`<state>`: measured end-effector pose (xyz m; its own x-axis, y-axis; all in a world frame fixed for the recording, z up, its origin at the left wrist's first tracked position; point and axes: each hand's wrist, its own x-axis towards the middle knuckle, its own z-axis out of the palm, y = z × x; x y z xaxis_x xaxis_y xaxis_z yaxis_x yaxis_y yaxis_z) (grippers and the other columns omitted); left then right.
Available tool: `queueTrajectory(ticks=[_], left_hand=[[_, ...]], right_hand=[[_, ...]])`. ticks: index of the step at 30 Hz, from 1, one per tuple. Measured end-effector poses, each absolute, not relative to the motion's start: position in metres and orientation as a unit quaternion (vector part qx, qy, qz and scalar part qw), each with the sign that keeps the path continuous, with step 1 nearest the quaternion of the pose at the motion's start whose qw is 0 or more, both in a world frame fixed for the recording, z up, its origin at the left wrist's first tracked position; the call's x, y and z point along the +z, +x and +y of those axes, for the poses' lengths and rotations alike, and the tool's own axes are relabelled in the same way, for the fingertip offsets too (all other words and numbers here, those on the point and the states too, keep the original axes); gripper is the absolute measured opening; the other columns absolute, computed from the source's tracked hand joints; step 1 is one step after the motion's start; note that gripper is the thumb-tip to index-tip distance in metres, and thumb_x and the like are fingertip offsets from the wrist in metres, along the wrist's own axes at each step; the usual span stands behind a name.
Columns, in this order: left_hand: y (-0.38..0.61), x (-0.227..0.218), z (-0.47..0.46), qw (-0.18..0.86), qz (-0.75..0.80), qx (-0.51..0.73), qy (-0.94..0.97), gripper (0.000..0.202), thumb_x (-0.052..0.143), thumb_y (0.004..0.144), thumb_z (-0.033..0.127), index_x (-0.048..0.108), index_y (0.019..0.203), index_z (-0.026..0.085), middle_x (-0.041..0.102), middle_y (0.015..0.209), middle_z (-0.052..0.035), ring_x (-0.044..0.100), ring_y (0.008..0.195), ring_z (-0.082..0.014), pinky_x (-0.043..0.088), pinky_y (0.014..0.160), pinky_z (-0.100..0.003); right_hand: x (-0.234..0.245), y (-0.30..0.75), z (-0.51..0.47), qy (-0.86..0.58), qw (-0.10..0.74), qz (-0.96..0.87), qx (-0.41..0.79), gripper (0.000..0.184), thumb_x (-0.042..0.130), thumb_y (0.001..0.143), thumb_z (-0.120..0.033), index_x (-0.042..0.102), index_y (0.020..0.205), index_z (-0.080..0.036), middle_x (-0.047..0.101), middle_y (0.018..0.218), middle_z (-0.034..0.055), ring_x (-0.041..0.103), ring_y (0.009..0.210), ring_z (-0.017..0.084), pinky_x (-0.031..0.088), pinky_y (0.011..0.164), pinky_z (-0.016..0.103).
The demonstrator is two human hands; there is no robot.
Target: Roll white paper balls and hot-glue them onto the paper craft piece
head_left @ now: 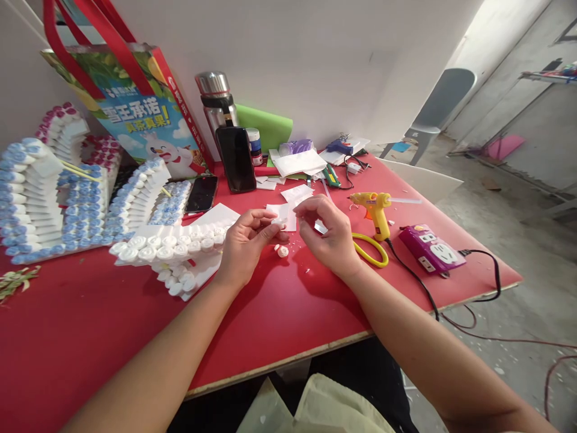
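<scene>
My left hand and my right hand meet over the red table, both pinching a small white paper piece between their fingertips. A tiny rolled white paper coil lies on the table just below the fingers. To the left of my left hand sits a white craft piece covered with rows of white rolled coils. Yellow scissors lie just right of my right wrist.
A yellow glue gun and a purple power strip with a black cord sit at the right. Blue-and-white coil models fill the left. Behind stand a printed bag, a steel flask, a black phone and paper scraps.
</scene>
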<state>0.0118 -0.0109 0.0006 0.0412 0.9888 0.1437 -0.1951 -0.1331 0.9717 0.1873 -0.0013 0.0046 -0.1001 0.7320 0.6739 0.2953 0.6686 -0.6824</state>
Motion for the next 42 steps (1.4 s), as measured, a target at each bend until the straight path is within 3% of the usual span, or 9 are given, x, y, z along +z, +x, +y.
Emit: queueTrajectory(ticks=[4, 9, 17, 25, 31, 42], left_hand=[[0.0116, 0.0009, -0.0115, 0.55, 0.377, 0.555, 0.496, 0.024, 0.076, 0.083, 0.03, 0.064, 0.102, 0.02, 0.068, 0.088, -0.0013, 0.072, 0.072, -0.0173, 0.061, 0.074, -0.036], [0.0111, 0.0002, -0.0115, 0.561, 0.369, 0.55, 0.497, 0.023, 0.074, 0.084, 0.03, 0.063, 0.101, 0.02, 0.067, 0.087, -0.0014, 0.07, 0.07, -0.0168, 0.062, 0.069, -0.037], [0.0118, 0.001, -0.0122, 0.572, 0.361, 0.546, 0.494, 0.022, 0.074, 0.085, 0.03, 0.064, 0.101, 0.019, 0.065, 0.086, -0.0009, 0.068, 0.068, -0.0159, 0.062, 0.068, -0.036], [0.0116, -0.0007, -0.0127, 0.572, 0.359, 0.533, 0.51, 0.021, 0.072, 0.087, 0.03, 0.063, 0.101, 0.019, 0.068, 0.083, -0.0018, 0.068, 0.066, -0.0162, 0.06, 0.068, -0.036], [0.0115, 0.0, -0.0134, 0.577, 0.358, 0.527, 0.511, 0.021, 0.073, 0.086, 0.031, 0.063, 0.1, 0.019, 0.069, 0.083, -0.0013, 0.068, 0.065, -0.0157, 0.06, 0.068, -0.035], [0.0126, 0.0032, -0.0147, 0.587, 0.364, 0.513, 0.51, 0.021, 0.074, 0.085, 0.032, 0.063, 0.097, 0.019, 0.069, 0.079, -0.0013, 0.068, 0.065, -0.0161, 0.059, 0.068, -0.034]], right_hand=[[0.002, 0.186, 0.0043, -0.401, 0.577, -0.661, 0.262, 0.011, 0.067, 0.084, -0.019, 0.059, 0.091, -0.021, 0.063, 0.086, -0.0006, 0.057, 0.069, 0.012, 0.05, 0.068, 0.028], [0.0033, 0.1852, 0.0055, -0.441, 0.578, -0.603, 0.329, 0.014, 0.078, 0.078, -0.026, 0.067, 0.074, -0.019, 0.065, 0.067, -0.002, 0.059, 0.058, 0.012, 0.047, 0.058, 0.026], [0.0079, 0.1871, 0.0042, -0.369, 0.549, -0.612, 0.434, 0.014, 0.062, 0.09, -0.024, 0.074, 0.093, -0.017, 0.071, 0.079, 0.0012, 0.063, 0.063, 0.011, 0.051, 0.065, 0.027], [0.0084, 0.1834, 0.0022, -0.353, 0.522, -0.62, 0.467, 0.009, 0.059, 0.084, -0.017, 0.068, 0.087, -0.017, 0.068, 0.081, 0.0012, 0.064, 0.075, 0.014, 0.051, 0.071, 0.028], [0.0083, 0.1848, 0.0011, -0.355, 0.512, -0.647, 0.44, 0.01, 0.056, 0.083, -0.016, 0.066, 0.087, -0.017, 0.067, 0.08, 0.0014, 0.063, 0.074, 0.015, 0.051, 0.071, 0.029], [0.0068, 0.1869, -0.0002, -0.353, 0.501, -0.74, 0.276, 0.014, 0.05, 0.085, -0.013, 0.062, 0.085, -0.02, 0.061, 0.081, 0.0004, 0.054, 0.069, 0.012, 0.047, 0.067, 0.026]])
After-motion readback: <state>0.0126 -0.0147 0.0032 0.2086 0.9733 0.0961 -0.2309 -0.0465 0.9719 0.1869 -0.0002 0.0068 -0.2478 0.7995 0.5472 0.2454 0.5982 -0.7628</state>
